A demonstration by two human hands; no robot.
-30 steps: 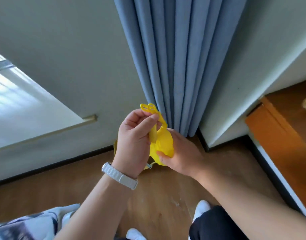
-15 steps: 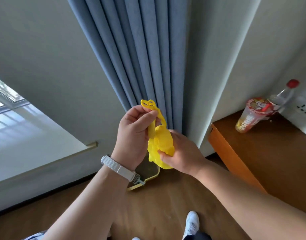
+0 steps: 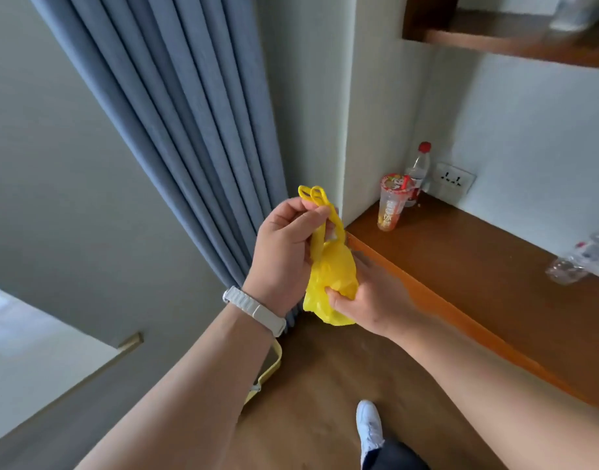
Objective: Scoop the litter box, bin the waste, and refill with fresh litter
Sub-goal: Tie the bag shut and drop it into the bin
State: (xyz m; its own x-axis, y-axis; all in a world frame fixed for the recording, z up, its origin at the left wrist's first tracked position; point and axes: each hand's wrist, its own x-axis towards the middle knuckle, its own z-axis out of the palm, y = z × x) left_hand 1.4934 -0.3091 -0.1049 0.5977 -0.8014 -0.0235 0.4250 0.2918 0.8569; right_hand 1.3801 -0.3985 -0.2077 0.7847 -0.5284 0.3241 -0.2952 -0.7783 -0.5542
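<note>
A small yellow plastic bag (image 3: pixel 332 276) hangs at chest height in front of the blue curtain. My left hand (image 3: pixel 284 252) pinches its two loop handles at the top, and a white watch band sits on that wrist. From the right, my right hand (image 3: pixel 366 300) grips the bag's bulging bottom. A yellow-rimmed item (image 3: pixel 267 374) lies on the floor below my left forearm and is mostly hidden by it. No litter or scoop shows in this view.
A blue curtain (image 3: pixel 189 130) hangs at the wall corner. A wooden desk (image 3: pixel 494 283) runs along the right with a red-lidded cup (image 3: pixel 391 203), a bottle (image 3: pixel 418 171) and clear wrappers (image 3: pixel 579 262). A shelf (image 3: pixel 511 39) is above. My white shoe (image 3: pixel 369 429) stands on the wood floor.
The view has swung up and to the right, bringing the desk, cup, bottle and shelf into sight. Both hands keep the same hold on the yellow bag.
</note>
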